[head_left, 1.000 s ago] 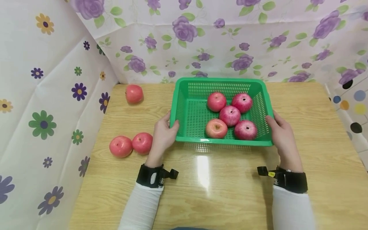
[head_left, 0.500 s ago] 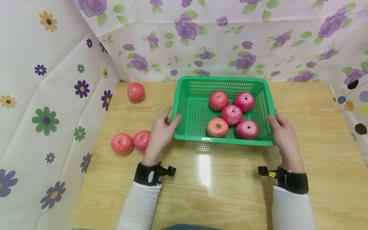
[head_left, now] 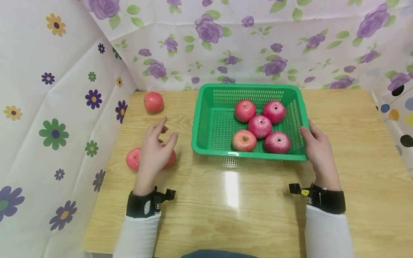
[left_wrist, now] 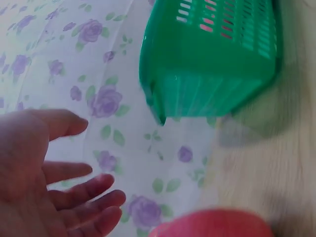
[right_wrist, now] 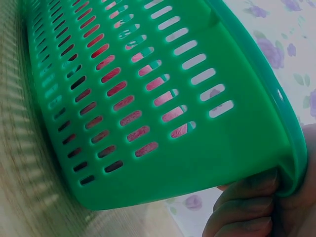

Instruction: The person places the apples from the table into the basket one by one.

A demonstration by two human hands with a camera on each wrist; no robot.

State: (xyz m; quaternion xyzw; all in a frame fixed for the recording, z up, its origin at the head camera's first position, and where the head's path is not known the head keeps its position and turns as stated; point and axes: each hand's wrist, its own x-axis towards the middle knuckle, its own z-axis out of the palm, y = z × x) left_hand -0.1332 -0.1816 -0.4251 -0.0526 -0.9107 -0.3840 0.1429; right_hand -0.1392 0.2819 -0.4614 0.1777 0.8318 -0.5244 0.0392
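Observation:
A green plastic basket (head_left: 251, 86) with slotted walls stands on the table, holding several red apples (head_left: 259, 127). My right hand (head_left: 319, 152) grips its right rim, thumb on top; in the right wrist view the fingers (right_wrist: 247, 207) curl under the rim of the basket (right_wrist: 207, 158). Left of the basket, my left hand (head_left: 155, 152) is in the air with fingers spread and holds nothing. It partly covers two apples lying on the table, a left apple (head_left: 133, 159) and a right apple (head_left: 171, 160). The left wrist view shows the relaxed left hand (left_wrist: 74, 187) apart from the basket (left_wrist: 212, 64).
Another apple (head_left: 153, 102) lies near the table's back left corner. A white curtain with purple flowers (head_left: 209, 30) hangs right behind the wooden table (head_left: 258, 208), and a flower-patterned sheet (head_left: 55, 134) borders its left side.
My left hand has let go of the basket's left rim and moved left, over the two nearer apples. My right hand still grips the right rim.

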